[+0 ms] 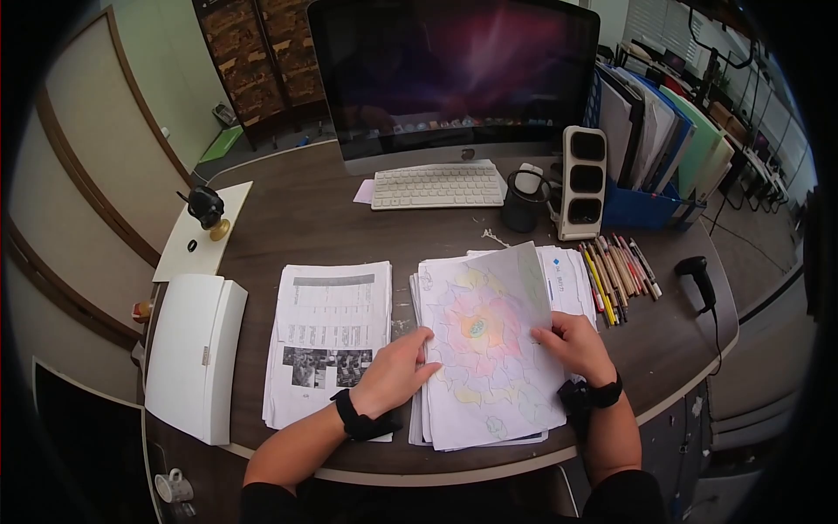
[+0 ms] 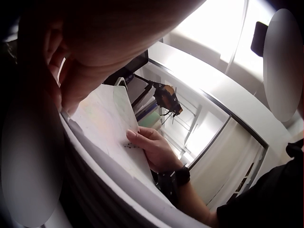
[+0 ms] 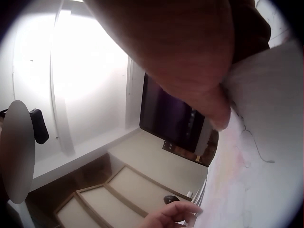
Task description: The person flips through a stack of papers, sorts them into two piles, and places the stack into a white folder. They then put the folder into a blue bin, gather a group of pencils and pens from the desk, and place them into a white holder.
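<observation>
A coloured flower drawing (image 1: 476,384) on white paper lies over a stack of sheets in front of me, its upper right corner raised. My right hand (image 1: 578,348) pinches the drawing's right edge, thumb on top and fingers beneath. At the left edge, my left hand (image 1: 397,375) holds the paper between thumb and fingers. The left wrist view shows those fingertips right at the sheet's edge, above thick layers of paper (image 2: 111,178). A second pile of printed pages (image 1: 327,319) lies under and beside the left forearm.
Several pencils and pens (image 1: 618,275) lie right of the drawing, near a black corded handheld device (image 1: 696,281). Behind stand a keyboard (image 1: 436,187), monitor (image 1: 454,70), black cup (image 1: 521,210) and blue file holder (image 1: 642,205). A white boxy device (image 1: 194,358) sits at left.
</observation>
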`<state>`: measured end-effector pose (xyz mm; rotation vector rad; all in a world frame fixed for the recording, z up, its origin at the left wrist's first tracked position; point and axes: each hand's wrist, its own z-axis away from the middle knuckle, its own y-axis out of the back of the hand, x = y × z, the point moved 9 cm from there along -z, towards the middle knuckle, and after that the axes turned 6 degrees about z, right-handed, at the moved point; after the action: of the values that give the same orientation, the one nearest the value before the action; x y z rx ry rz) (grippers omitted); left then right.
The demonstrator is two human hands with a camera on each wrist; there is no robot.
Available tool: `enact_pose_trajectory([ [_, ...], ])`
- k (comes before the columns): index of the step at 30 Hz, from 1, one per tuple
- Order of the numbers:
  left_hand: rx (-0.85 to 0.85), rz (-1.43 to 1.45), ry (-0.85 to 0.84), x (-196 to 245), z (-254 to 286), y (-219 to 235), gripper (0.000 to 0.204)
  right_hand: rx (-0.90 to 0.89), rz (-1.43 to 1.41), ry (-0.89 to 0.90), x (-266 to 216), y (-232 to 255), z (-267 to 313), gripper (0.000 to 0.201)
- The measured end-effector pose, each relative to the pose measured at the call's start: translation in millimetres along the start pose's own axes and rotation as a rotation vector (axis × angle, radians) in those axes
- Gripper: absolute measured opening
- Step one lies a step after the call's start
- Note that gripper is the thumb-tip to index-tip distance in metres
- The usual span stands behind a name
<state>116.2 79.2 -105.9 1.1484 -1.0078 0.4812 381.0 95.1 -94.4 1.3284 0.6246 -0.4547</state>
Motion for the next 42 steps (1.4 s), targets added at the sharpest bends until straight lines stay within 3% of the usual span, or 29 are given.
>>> enact_pose_trajectory([
  [3, 0.144, -0.098, -0.036, 11.2, 3.0, 16.2, 0.049, 0.025, -0.203, -0.040, 3.4, 5.7, 2.0, 0.022],
  [5, 0.188, 0.097, 0.109, 9.3, 5.2, 27.5, 0.062, -0.011, -0.629, -0.014, 1.7, 1.9, 1.9, 0.021],
  [6, 0.187, 0.096, 0.110, 4.2, 3.4, 26.3, 0.062, -0.074, -0.663, -0.026, -4.1, 0.7, 4.8, 0.023],
  [8, 0.130, 0.651, 0.079, -6.2, -3.2, 16.2, 0.055, -0.102, -0.694, 0.006, -15.6, -4.9, 6.9, 0.024],
  [11, -0.026, 0.783, 0.146, -5.1, -1.1, 8.9, 0.047, -0.135, -0.735, 0.011, -15.5, -9.6, 8.3, 0.024],
  [12, 0.056, 0.718, 0.043, -4.7, -0.3, 17.1, 0.036, -0.145, -0.743, -0.014, -11.9, -10.9, 8.8, 0.025],
  [13, 0.046, 0.714, 0.043, -6.3, 1.6, 18.3, 0.036, -0.136, -0.748, -0.018, -10.5, -6.8, 8.4, 0.025],
  [15, 0.141, 0.561, 0.040, -12.5, 7.2, 37.0, 0.035, -0.045, -0.702, -0.039, -3.9, 9.9, 6.0, 0.021],
  [16, 0.132, 0.580, 0.096, -17.8, 11.0, 41.5, 0.032, 0.079, -0.628, -0.061, 7.7, 17.4, 2.8, 0.020],
  [17, 0.123, 0.576, 0.096, -16.8, 14.3, 47.1, 0.032, 0.086, -0.634, -0.066, 17.0, 15.7, -0.6, 0.020],
  [19, 0.184, 0.727, 0.180, -23.4, 23.3, 61.4, 0.032, 0.309, -0.284, -0.052, 30.4, 34.4, -0.5, 0.020],
  [20, 0.194, 0.716, 0.211, -26.9, 27.4, 68.3, 0.032, 0.314, -0.185, -0.088, 29.2, 38.0, 1.9, 0.023],
  [23, 0.280, 0.794, 0.252, -40.9, 33.6, 77.1, 0.026, 0.216, -0.265, -0.155, 29.7, 26.3, 1.6, 0.028],
  [27, 0.185, 0.864, 0.229, -57.3, 35.4, 68.5, 0.033, 0.260, -0.048, -0.210, 26.2, 24.5, 1.5, 0.034],
  [36, 0.205, 1.074, 0.207, -64.6, 41.1, 77.1, 0.032, 0.274, -0.099, -0.085, 22.3, 15.7, -6.4, 0.043],
  [39, 0.220, 1.078, 0.208, -63.5, 42.3, 78.1, 0.031, 0.298, -0.118, -0.022, 12.7, 18.3, -5.3, 0.034],
  [41, 0.211, 1.071, 0.211, -66.5, 43.1, 77.5, 0.031, 0.076, -0.101, -0.160, 11.1, 6.6, -3.9, 0.027],
  [42, 0.203, 1.065, 0.212, -68.3, 43.4, 76.6, 0.031, 0.075, -0.100, -0.160, 12.3, 5.3, -3.7, 0.027],
])
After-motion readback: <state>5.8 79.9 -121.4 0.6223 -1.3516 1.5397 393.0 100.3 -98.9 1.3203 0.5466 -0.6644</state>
